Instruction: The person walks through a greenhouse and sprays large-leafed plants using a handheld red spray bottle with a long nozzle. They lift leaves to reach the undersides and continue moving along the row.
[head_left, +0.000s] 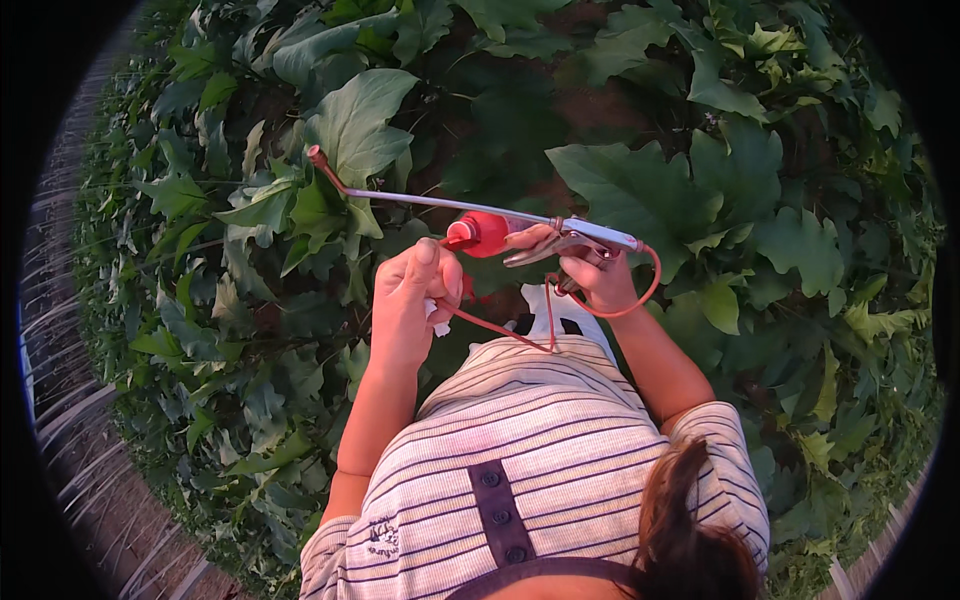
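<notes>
My left hand pinches a thin red hose, and a crumpled white scrap shows beneath its fingers. One end of the hose reaches the mouth of a red bottle; whether it goes inside is hard to tell. In my right hand is the trigger handle of a metal spray lance, its fingers also against the bottle. The lance points left to a bent, copper-coloured nozzle. From the handle's rear, the hose loops round below my right wrist.
Broad-leaved green plants crowd around me on all sides, some leaves close to the lance and nozzle. Bare soil shows between them ahead. Dry pale stalks line the left edge.
</notes>
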